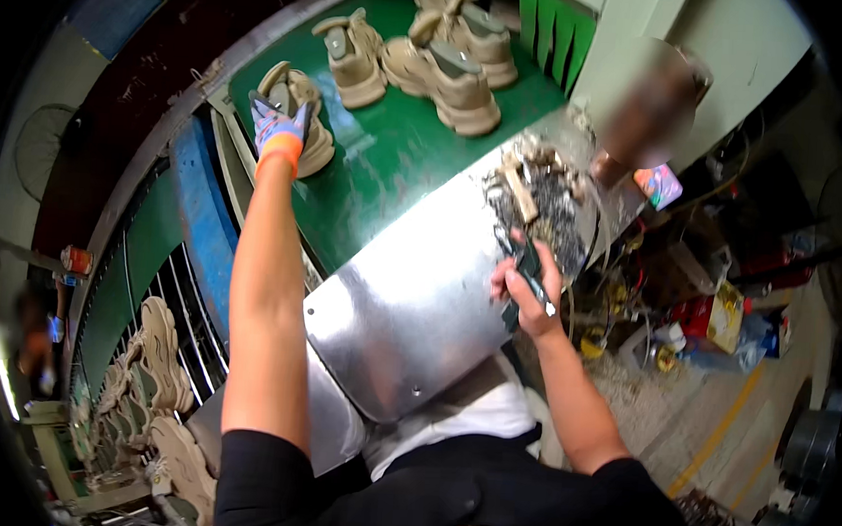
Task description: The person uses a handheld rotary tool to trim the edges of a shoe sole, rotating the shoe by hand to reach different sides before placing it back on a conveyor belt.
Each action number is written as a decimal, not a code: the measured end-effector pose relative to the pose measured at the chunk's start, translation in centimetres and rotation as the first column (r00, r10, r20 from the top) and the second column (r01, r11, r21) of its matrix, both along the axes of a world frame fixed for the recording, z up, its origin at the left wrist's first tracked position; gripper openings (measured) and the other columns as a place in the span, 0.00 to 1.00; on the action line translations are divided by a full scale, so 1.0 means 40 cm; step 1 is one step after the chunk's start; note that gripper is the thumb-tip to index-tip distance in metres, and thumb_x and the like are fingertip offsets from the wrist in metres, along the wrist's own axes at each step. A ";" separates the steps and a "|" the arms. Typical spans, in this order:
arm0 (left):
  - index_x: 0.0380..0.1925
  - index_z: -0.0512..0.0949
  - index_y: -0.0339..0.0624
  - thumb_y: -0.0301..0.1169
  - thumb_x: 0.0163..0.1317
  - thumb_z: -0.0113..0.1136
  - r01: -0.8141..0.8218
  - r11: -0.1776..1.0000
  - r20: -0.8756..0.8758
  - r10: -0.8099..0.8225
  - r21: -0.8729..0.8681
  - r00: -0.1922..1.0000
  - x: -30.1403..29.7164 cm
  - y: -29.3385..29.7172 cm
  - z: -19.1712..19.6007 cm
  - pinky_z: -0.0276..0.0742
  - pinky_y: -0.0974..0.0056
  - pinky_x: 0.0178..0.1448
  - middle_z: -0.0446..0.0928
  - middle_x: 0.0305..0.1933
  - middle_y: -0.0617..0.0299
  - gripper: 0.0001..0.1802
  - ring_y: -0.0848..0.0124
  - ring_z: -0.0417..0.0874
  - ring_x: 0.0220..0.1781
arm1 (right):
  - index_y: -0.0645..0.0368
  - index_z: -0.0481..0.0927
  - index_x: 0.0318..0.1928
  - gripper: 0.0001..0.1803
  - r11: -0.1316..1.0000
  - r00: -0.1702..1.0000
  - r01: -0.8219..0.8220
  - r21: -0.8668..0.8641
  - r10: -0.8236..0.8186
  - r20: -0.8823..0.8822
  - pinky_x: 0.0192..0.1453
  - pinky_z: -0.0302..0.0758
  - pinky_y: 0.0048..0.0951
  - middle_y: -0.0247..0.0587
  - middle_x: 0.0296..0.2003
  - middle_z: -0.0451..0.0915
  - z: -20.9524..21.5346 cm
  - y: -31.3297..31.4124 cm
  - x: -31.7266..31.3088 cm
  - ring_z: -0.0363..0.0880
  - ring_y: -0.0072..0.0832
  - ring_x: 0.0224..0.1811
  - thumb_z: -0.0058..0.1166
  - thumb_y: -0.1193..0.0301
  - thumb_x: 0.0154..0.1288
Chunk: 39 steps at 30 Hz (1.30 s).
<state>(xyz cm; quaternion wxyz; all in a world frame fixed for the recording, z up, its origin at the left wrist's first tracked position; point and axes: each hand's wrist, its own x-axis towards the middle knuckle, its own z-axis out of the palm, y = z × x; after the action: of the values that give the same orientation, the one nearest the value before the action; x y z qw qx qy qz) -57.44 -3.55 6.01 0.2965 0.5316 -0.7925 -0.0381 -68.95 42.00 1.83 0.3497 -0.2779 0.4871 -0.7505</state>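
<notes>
My left hand [280, 130], in a purple-and-blue glove with an orange cuff, reaches to the far left of a green conveyor belt [388, 166]. Its dark-tipped fingers grip the upper of a beige chunky sneaker [318, 149] standing on the belt. My right hand [537, 283], bare, is closed round a dark hand tool [528, 261] that looks like pliers, with a pale metal end by the thumb. It hangs above the right end of a shiny metal plate [409, 305], beside a heap of dark and beige scraps [555, 213].
Other beige sneakers [463, 103] stand farther along the belt, before green strip curtains [554, 37]. More shoes [154, 354] sit on a metal rack at lower left. Boxes, bottles and bags [709, 316] crowd the floor at right. A blurred brown shape [653, 104] rises behind the scraps.
</notes>
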 end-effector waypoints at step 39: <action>0.43 0.80 0.40 0.37 0.57 0.65 0.274 0.950 0.456 -0.313 0.151 0.833 0.936 0.906 0.122 0.75 0.52 0.55 0.78 0.46 0.46 0.17 0.50 0.79 0.48 | 0.66 0.50 0.70 0.42 0.978 0.977 -0.137 -0.160 0.160 0.142 0.45 0.75 0.24 0.39 0.42 0.75 0.250 0.072 0.181 0.75 0.22 0.43 0.57 0.76 0.59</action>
<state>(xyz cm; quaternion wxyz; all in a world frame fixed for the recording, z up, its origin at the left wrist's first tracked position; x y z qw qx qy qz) -20.00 32.71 10.91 0.0628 0.4080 -0.9107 0.0167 -61.73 44.89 11.81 0.4196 -0.2803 0.3790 -0.7757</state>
